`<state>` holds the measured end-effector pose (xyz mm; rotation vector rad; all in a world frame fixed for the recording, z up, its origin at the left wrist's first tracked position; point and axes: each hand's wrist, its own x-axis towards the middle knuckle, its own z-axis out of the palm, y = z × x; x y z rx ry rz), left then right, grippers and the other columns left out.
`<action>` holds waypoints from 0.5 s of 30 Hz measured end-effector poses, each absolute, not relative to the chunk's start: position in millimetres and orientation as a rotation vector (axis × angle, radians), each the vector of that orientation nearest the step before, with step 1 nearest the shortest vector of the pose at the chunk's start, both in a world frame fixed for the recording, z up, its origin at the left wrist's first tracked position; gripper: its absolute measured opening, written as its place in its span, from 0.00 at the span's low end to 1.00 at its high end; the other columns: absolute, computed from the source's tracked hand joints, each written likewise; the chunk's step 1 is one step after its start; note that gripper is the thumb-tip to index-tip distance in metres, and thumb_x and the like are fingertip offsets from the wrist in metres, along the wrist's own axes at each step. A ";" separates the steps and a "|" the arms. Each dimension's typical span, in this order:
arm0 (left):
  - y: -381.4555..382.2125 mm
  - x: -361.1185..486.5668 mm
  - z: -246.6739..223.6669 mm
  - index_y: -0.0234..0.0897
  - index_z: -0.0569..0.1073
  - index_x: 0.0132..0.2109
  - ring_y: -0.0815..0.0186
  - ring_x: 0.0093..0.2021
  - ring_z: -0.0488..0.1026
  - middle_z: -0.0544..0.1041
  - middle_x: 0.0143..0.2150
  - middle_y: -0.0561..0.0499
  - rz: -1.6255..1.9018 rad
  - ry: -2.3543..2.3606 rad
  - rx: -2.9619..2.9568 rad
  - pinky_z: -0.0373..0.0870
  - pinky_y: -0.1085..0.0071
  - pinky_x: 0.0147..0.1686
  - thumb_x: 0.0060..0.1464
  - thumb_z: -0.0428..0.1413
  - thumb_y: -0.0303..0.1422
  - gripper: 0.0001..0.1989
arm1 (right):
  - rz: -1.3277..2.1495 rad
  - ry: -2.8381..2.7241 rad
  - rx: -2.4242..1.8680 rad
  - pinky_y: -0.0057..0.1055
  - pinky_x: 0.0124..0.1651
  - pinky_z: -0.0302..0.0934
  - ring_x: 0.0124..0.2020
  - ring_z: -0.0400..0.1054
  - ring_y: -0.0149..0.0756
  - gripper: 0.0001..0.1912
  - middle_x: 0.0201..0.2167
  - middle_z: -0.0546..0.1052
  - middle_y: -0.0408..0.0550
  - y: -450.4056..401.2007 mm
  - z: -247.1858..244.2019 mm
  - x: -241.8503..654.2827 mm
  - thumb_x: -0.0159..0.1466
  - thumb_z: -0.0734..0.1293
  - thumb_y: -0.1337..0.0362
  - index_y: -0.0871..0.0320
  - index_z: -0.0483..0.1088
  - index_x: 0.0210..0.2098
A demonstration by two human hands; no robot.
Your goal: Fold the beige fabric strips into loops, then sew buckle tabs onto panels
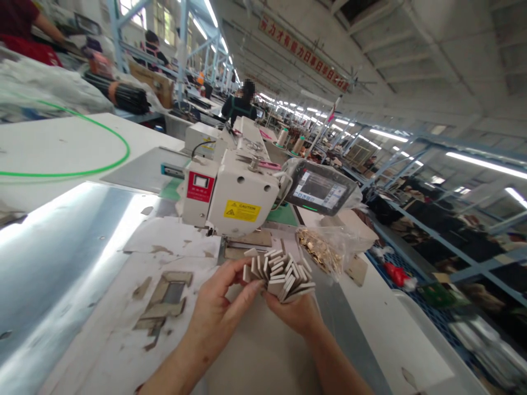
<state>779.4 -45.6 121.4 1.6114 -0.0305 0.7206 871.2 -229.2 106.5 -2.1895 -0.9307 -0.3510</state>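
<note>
Both hands meet around a loose bunch of small flat beige-grey strips [278, 271], fanned out with their ends up. My right hand [294, 312] cups the bunch from below and the right. My left hand [226, 293] pinches strips at the bunch's left side with thumb and fingers. What the strips are made of is hard to tell. Just beyond the hands stands a white sewing machine [242, 186] with a yellow caution label, its needle area above a beige plate [249, 238].
A touchscreen panel [319, 189] hangs right of the machine head. Beside it lies a clear bag of gold-coloured metal parts [321, 252]. Left of my hands, a beige frame-shaped piece [164, 293] rests on white sheeting. A green hose [125, 148] curves across the left table. A co-worker [241, 104] sits beyond.
</note>
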 end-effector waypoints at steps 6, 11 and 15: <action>-45.8 782.0 122.2 0.42 0.76 0.51 0.65 0.43 0.79 0.80 0.43 0.49 0.716 -0.054 1.594 0.74 0.74 0.41 0.62 0.59 0.35 0.11 | -0.426 -1.029 -2.302 0.42 0.48 0.74 0.47 0.76 0.48 0.15 0.42 0.81 0.51 -232.0 110.0 876.7 0.56 0.73 0.61 0.51 0.74 0.43; -46.8 783.0 122.2 0.43 0.75 0.52 0.67 0.43 0.78 0.80 0.45 0.50 0.725 -0.073 1.594 0.73 0.75 0.41 0.63 0.58 0.34 0.11 | -0.510 -1.110 -2.276 0.42 0.49 0.74 0.47 0.75 0.46 0.13 0.43 0.81 0.50 -232.2 111.2 876.3 0.59 0.71 0.60 0.51 0.73 0.44; -45.5 782.1 122.4 0.42 0.76 0.50 0.67 0.43 0.78 0.80 0.44 0.50 0.732 -0.081 1.605 0.73 0.75 0.41 0.63 0.57 0.34 0.10 | -0.563 -1.137 -2.303 0.42 0.49 0.74 0.45 0.76 0.45 0.10 0.41 0.81 0.49 -231.3 113.4 875.4 0.59 0.71 0.60 0.51 0.74 0.41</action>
